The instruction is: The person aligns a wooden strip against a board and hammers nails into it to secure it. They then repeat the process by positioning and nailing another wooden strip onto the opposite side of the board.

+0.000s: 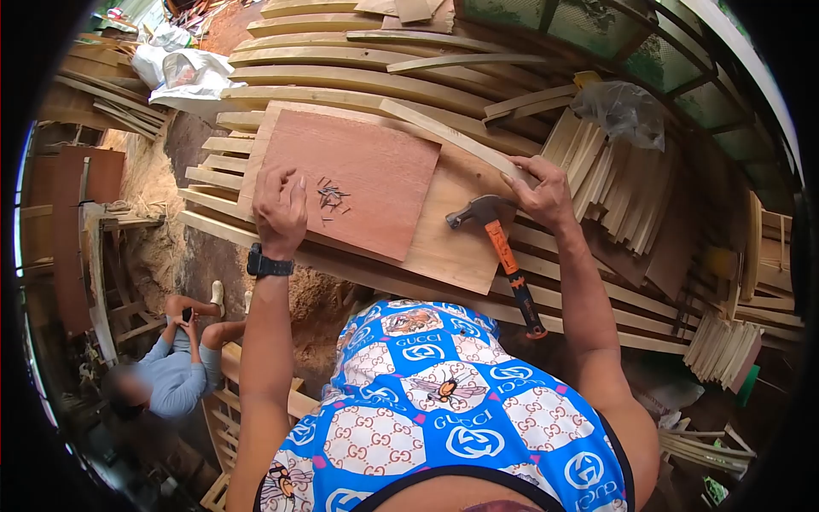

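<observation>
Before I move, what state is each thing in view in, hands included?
Left hand: fingers curled over the reddish board; grip unclear.
Right hand: closed on one end of a wood strip.
Nails: loose, in a scattered heap.
Reddish board: flat on pale plywood.
Hammer: lying down, handle past the plywood's edge.
Watch: strapped on left wrist.
Plastic bag: crumpled.
Co-worker: seated, holding a dark device.

Long wood strips (213, 178) are lying in rows. A pale board (452, 256) is sitting on them, and a red board (367, 162) is lying on it, carrying loose nails (331, 196). A hammer (503, 247) is lying over the pale board's edge.
</observation>
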Demonstrator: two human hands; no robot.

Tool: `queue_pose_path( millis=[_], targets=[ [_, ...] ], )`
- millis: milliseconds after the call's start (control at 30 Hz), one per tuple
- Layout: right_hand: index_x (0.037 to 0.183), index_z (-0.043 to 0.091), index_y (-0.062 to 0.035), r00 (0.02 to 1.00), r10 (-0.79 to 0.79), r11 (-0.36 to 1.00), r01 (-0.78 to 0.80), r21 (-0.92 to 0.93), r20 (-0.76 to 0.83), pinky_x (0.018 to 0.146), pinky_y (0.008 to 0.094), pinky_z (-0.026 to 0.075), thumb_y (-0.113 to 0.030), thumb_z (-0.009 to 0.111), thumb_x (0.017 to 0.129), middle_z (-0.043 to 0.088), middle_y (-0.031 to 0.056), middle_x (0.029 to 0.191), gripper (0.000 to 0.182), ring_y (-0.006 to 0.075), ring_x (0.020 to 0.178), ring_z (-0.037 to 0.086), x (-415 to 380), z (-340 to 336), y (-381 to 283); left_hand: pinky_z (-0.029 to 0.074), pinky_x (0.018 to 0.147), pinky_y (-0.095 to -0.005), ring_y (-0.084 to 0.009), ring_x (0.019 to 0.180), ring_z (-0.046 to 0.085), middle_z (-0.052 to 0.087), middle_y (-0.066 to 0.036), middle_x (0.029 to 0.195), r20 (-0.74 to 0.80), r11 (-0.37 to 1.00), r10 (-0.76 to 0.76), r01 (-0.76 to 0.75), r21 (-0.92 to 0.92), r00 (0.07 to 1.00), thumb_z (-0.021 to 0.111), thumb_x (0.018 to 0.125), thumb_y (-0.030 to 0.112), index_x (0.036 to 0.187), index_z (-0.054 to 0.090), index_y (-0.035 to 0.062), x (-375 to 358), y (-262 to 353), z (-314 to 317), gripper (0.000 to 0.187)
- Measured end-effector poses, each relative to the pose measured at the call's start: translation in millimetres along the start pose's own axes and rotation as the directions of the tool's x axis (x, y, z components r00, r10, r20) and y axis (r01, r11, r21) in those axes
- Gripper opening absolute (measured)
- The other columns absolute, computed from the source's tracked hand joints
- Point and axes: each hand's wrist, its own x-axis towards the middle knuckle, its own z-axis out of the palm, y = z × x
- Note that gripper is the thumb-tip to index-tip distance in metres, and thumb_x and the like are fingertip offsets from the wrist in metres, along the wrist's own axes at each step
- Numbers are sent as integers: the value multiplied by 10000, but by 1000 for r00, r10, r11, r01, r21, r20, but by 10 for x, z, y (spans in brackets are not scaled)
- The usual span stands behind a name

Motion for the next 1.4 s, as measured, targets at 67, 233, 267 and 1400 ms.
queue_pose_path(
  millis=[67, 233, 267, 1400],
  targets=[
    [1187, 778, -23, 1000, -15, 999, 15, -44, -3, 755, 344, 540, -140, 779, 850, 734, 134, 917, 357, 241, 823, 698, 41, 89, 211, 553, 808, -399, -310, 937, 682, 708, -178, 1086, -17, 1000, 5, -5, 12, 1000, 744, 931, 83, 1116, 697, -15, 206, -132, 46, 215],
    [1135, 779, -7, 1000, 0, 1000, 0, -24, 2, 716, 356, 537, -166, 798, 831, 735, 150, 906, 344, 264, 797, 702, 122, 105, 185, 548, 912, -435, -356, 1076, 674, 701, -206, 1165, 88, 999, 33, -30, -37, 996, 766, 902, 113, 1200, 689, -11, 662, -356, 221, 332],
    [1108, 781, 1, 1000, -22, 999, 22, -27, -2, 699, 372, 545, -181, 808, 813, 745, 168, 911, 348, 291, 791, 717, 135, 106, 191, 528, 987, -452, -379, 1129, 661, 700, -211, 1214, 158, 984, 178, -180, -3, 971, 772, 905, 151, 1241, 686, -7, 746, -397, 267, 382],
    [1329, 715, -155, 968, -218, 938, 243, -249, 121, 1153, 514, 403, -269, 782, 853, 605, 171, 1431, 494, 368, 1376, 505, 578, 543, -136, 534, 957, -452, -372, 1083, 646, 694, -167, 1143, 427, 905, 419, -409, -120, 802, 769, 897, 127, 1141, 727, -5, 971, 193, 912, 280]
  ],
)
